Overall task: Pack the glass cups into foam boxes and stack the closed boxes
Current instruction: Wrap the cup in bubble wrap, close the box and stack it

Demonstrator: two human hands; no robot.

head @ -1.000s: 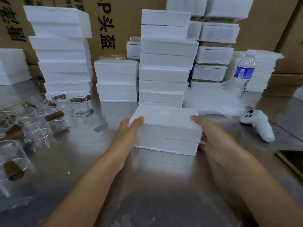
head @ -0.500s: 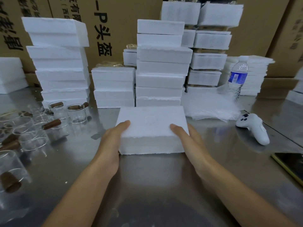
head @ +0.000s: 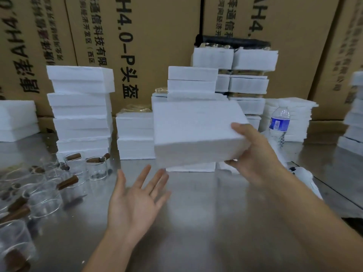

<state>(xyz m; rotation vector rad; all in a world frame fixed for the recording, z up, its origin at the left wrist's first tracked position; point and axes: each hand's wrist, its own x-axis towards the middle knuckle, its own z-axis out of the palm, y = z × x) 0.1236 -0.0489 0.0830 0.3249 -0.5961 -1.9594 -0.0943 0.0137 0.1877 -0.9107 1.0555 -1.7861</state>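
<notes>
the closed foam box (head: pixel 196 132) is off the desk (head: pixel 196 222), held in the air in front of the middle stack (head: pixel 192 79) of white boxes. its long axis runs left to right across the view, with the top face tipped a little toward the camera. the right grip (head: pixel 255 156), a bare hand, clamps the box's right end alone, thumb on the top face and fingers curled underneath. the box therefore reaches out leftward from that hand, and its left end has no support. the left grip (head: pixel 135 203) is empty, palm up with fingers spread, below and to the left of the box and clear of it. it is the nearer hand to the free end. stacking looks like the step in hand, and the box probably has to go up and forward onto the middle stack, or left onto the short stack (head: pixel 135 134) just beside it; which one cannot be told. a tall stack (head: pixel 80 107) stands further left, and cardboard cartons (head: pixel 157 36) wall the back. glass cups (head: pixel 96 167) with brown handles crowd the desk's left side, low and out of the box's likely path. a water bottle (head: pixel 279 124) stands near the right hand and could be knocked by a wide swing that way.
</notes>
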